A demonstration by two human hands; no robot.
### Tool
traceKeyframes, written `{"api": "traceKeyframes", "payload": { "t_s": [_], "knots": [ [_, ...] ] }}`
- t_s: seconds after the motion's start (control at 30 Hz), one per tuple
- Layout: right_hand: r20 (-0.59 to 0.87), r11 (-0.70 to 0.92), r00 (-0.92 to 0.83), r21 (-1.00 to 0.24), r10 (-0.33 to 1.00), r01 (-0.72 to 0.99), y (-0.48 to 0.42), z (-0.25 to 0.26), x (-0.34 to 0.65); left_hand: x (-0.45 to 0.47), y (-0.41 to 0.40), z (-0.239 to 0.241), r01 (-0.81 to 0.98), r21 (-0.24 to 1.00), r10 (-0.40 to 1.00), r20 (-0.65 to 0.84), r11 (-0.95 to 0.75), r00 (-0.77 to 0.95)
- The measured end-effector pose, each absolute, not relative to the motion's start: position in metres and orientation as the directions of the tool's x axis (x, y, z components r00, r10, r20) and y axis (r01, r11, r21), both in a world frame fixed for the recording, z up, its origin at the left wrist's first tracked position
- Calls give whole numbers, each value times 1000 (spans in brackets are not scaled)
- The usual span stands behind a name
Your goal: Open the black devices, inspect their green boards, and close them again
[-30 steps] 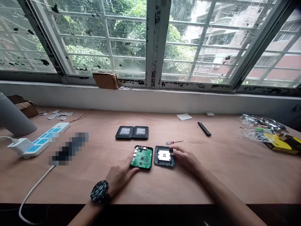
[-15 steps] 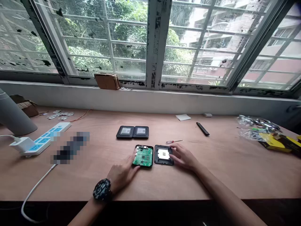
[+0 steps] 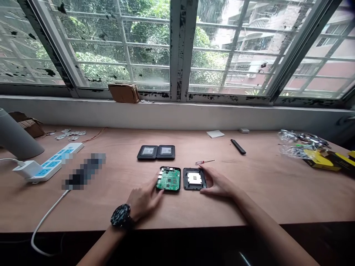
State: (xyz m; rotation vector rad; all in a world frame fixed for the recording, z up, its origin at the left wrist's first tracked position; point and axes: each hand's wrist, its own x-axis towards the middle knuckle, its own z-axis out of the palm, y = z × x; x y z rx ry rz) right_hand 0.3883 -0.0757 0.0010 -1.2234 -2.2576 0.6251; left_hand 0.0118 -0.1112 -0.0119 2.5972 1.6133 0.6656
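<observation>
A green circuit board (image 3: 169,178) sits in a black case half (image 3: 169,191) flat on the table. My left hand (image 3: 144,197), with a black watch on its wrist, grips the left edge of that case half, thumb at the lower corner. Just right of it, a small gap apart, lies the other black case half (image 3: 189,187) with a white square pad (image 3: 194,178) inside. My right hand (image 3: 217,181) holds its right edge between thumb below and fingers above. A small red-handled screwdriver (image 3: 201,162) lies beyond the right fingertips.
Two joined black flat cases (image 3: 156,152) with white labels lie behind the board. Further right are a black bar (image 3: 238,146) and a white paper (image 3: 215,134). Yellow boxes (image 3: 321,162) and plastic bags are far right. A power strip (image 3: 54,162) stands left.
My right hand has spread its grip, thumb now at the near corner and fingers at the far corner. The right case half has shifted slightly right. My left hand stays at the board's case.
</observation>
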Motion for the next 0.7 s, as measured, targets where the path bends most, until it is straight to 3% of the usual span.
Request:
{"api": "traceKeyframes", "payload": {
  "t_s": [0.13, 0.37, 0.7],
  "knots": [
    [170, 491, -494, -587, 852, 644, -75, -2, 395, 4, -104, -11, 849, 290, 879, 328, -441, 345],
    [37, 395, -440, -513, 897, 762, -76, -9, 410, -16, -91, -18, 840, 186, 859, 172, -510, 483],
    [-26, 371, -440, -497, 897, 785, -77, -5, 405, -19, -90, -25, 826, 177, 841, 202, -535, 502]
  ]
}}
